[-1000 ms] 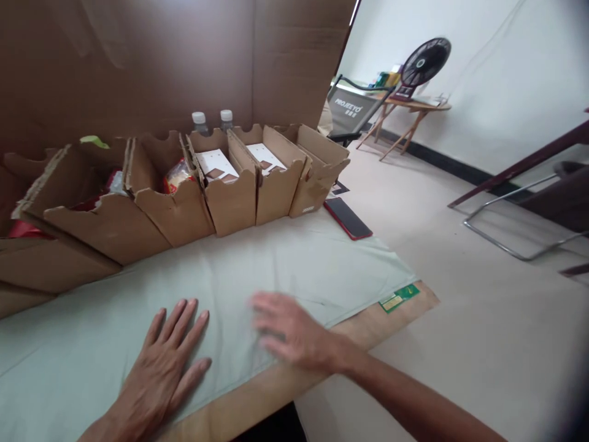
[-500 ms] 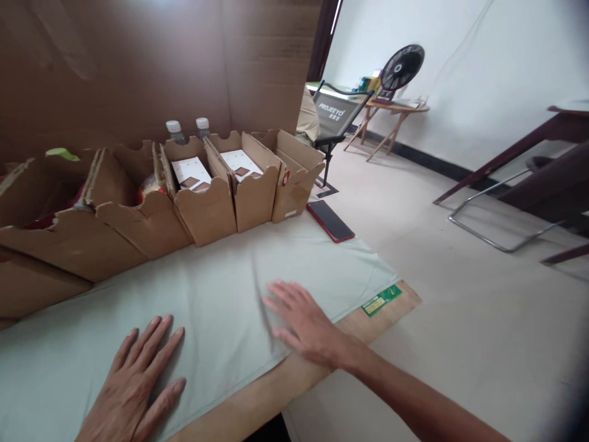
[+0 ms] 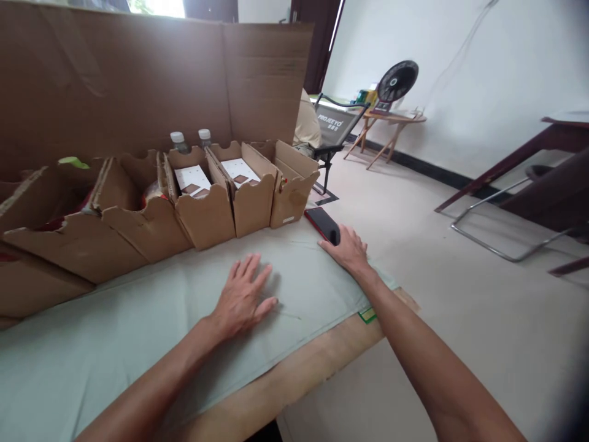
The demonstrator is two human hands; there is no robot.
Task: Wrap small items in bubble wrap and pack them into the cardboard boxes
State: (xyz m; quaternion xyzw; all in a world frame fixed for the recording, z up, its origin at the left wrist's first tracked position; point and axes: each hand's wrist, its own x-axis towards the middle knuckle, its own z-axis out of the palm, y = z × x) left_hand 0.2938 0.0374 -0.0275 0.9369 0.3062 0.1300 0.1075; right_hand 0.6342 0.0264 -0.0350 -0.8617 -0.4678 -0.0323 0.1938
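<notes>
Now, right hand (image 3: 351, 250) at phone (image 3: 321, 222), left hand (image 3: 240, 299) over cloth (image 3: 133, 331)

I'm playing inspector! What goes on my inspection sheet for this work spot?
Surface: pale green cloth, lightly creased; brown near edge uncovered.
Things: dark phone with red edge, near the cloth's right end.
Clutter: row of cardboard boxes, some holding things; two white-capped bottles behind.
Hands: left hand spread, on or just above the cloth; right hand at the phone's near end, grip unclear.
Cables: probably one thin cable on the wall.
Surroundings: fan on small wooden table, folding chair.
</notes>
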